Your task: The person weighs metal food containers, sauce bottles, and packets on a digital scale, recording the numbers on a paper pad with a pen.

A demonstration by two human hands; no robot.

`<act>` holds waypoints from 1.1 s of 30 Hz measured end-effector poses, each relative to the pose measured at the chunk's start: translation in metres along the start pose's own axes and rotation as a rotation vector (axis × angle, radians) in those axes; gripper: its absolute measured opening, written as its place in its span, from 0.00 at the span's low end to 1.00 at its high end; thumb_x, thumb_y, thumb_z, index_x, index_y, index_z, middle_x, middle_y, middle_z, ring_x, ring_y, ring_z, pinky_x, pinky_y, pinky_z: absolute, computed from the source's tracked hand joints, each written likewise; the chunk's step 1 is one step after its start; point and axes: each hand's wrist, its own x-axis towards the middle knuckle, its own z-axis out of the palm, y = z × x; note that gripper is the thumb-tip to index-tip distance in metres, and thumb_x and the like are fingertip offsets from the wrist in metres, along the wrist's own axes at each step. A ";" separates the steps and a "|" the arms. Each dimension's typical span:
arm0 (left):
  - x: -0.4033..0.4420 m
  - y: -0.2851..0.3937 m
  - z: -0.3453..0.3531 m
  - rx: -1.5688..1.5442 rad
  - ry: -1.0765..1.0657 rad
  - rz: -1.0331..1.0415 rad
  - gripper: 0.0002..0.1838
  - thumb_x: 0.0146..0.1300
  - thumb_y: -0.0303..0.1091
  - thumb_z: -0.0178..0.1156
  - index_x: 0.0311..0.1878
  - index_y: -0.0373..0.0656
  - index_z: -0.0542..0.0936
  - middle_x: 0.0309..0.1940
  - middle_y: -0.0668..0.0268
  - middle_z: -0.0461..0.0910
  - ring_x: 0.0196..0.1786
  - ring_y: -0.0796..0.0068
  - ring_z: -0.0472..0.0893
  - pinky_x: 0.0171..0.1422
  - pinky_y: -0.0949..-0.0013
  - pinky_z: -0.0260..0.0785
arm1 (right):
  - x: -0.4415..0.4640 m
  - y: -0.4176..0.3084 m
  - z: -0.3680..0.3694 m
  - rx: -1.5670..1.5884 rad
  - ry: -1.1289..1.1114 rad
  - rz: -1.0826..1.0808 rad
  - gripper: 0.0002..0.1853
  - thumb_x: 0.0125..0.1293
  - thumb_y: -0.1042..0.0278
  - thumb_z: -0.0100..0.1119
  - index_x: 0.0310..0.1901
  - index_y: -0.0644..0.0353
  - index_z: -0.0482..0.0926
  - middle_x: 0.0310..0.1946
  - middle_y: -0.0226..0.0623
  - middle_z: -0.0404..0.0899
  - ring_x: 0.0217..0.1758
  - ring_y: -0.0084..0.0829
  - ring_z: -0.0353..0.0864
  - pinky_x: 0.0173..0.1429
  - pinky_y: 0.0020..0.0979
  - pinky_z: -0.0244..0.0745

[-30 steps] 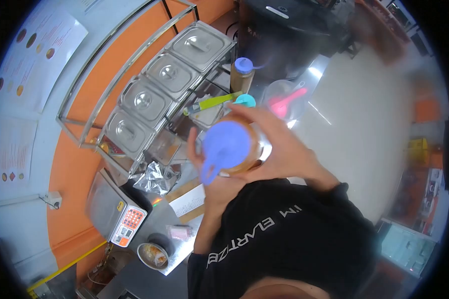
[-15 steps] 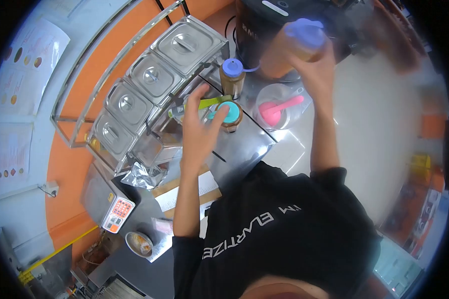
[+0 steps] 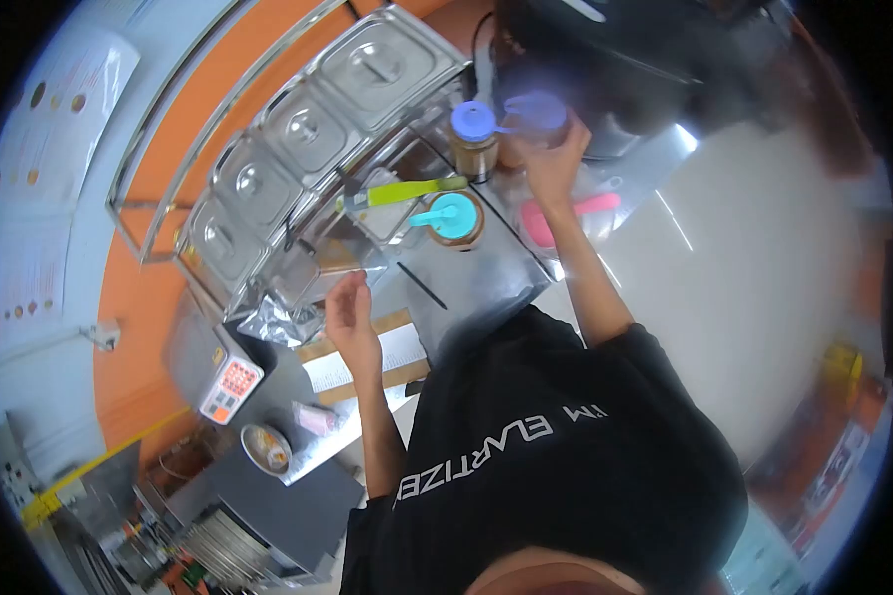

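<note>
My right hand (image 3: 554, 164) grips a jar with a blurred purple-blue lid (image 3: 536, 114), beside a second jar (image 3: 474, 149) with a similar lid and brown contents. Lower left of these stands a jar with a turquoise lid (image 3: 454, 216). A green-handled tool (image 3: 407, 190) lies between the jars and the metal pans. My left hand (image 3: 349, 315) hovers above the counter near a clear container (image 3: 332, 273), its fingers loosely bent with nothing visible in them. Under my right forearm, a pink scoop (image 3: 597, 204) sits in a clear bowl, partly hidden.
Several lidded steel pans (image 3: 306, 134) line the wall side behind a metal rail. Near my left arm are a printed paper slip (image 3: 372, 357), a foil bag (image 3: 280, 322), a scale (image 3: 230, 387) and a bowl of food (image 3: 266, 448). A large black appliance (image 3: 605, 59) stands at the far end.
My right hand has brought the jar down and left, next to the other purple-lidded jar. My left hand has drawn back from beside the turquoise lid toward the paper slip.
</note>
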 end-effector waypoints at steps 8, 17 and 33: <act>-0.093 -0.046 -0.055 0.254 0.200 -0.184 0.11 0.74 0.29 0.62 0.55 0.35 0.81 0.52 0.59 0.85 0.58 0.70 0.83 0.68 0.64 0.72 | 0.002 0.018 0.015 0.045 -0.173 -0.077 0.51 0.51 0.70 0.79 0.74 0.70 0.58 0.68 0.54 0.62 0.72 0.47 0.67 0.77 0.44 0.62; -0.119 -0.066 -0.076 0.435 0.195 -0.122 0.13 0.70 0.30 0.64 0.55 0.38 0.82 0.53 0.55 0.84 0.59 0.57 0.82 0.67 0.56 0.72 | -0.016 -0.051 -0.029 0.172 -0.180 0.195 0.45 0.60 0.79 0.70 0.76 0.69 0.54 0.71 0.55 0.62 0.73 0.44 0.68 0.77 0.44 0.66; -0.107 -0.062 -0.158 0.415 0.028 -0.011 0.16 0.68 0.28 0.65 0.58 0.39 0.79 0.57 0.54 0.81 0.63 0.52 0.79 0.68 0.59 0.70 | -0.258 -0.129 0.114 0.131 -0.957 -0.108 0.66 0.55 0.56 0.83 0.82 0.58 0.39 0.79 0.55 0.50 0.79 0.48 0.60 0.74 0.43 0.68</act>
